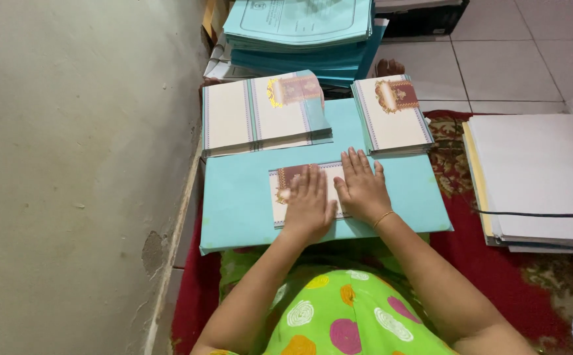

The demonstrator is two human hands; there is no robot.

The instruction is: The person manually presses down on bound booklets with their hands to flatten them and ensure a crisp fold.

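Both hands — left hand (309,200), right hand (362,187) — press flat, grasping nothing, on the folded card (285,179); uneven pressure might skew its crease

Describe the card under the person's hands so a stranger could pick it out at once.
Start at the light blue folder lying on the lap. The cream card lies at its middle, pressed flat under the left hand and right hand. Unlike the two card stacks beyond it, it is a single card with hands covering it.
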